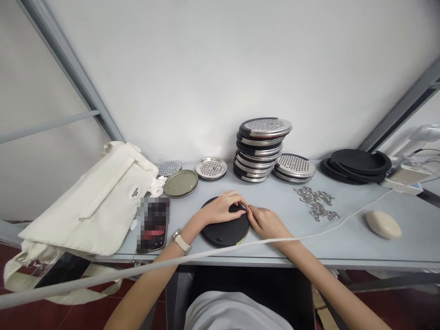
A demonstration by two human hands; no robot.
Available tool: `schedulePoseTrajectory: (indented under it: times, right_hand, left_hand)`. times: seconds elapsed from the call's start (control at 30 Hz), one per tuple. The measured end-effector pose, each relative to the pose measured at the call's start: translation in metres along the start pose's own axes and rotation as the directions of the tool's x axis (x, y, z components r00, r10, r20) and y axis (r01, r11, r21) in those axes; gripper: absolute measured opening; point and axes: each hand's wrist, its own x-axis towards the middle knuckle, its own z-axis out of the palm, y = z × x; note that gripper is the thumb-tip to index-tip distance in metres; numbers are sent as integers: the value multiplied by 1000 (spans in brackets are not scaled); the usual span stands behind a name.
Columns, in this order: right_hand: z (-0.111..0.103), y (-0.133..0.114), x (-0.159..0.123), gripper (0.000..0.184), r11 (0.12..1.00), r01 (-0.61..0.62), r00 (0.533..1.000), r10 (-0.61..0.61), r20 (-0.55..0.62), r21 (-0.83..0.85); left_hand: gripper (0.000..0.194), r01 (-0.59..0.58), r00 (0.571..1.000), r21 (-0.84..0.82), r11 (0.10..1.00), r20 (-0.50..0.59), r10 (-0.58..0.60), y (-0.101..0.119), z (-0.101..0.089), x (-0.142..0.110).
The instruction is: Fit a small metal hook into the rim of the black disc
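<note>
A round black disc-shaped case (225,233) lies flat near the table's front edge, a thin shiny strip showing along its lower right rim. Over its upper part rests my left hand (220,208), fingers curled and closed at the case's right side around a small metal clip (242,206). My right hand (268,223) is closed too, its thumb and forefinger pinched against the same clip at the case's right edge. Fingers hide most of the clip. Farther right lies a loose pile of metal clips (314,201).
Behind stand a tall stack of grater discs in black holders (259,156), a lower stack (294,167), and black holders (359,165). Green lids (181,183), a phone (153,224) and a cream bag (92,206) are left. A white cable (192,260) crosses in front; a beige mouse-shaped object (383,224) sits right.
</note>
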Motion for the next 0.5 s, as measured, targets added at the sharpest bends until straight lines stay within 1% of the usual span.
schedulePoseTrajectory:
  times: [0.17, 0.23, 0.33, 0.5]
  right_hand:
    - [1, 1, -1, 31, 1000, -3, 1000, 2, -12, -30]
    - [1, 2, -1, 29, 999, 15, 1000, -15, -10, -29]
    - [1, 3, -1, 28, 999, 37, 999, -38, -2, -21]
    - [1, 1, -1, 28, 1000, 4, 1000, -4, -4, 15]
  left_hand:
    - [16, 8, 1000, -77, 997, -11, -9, -2, 1, 1]
    - [16, 1, 1000, -93, 996, -5, -2, -2, 2, 1]
    - [16, 0, 1000, -73, 997, -11, -1, -1, 2, 2]
    - [16, 13, 1000, -7, 1000, -21, -13, 2, 0, 1]
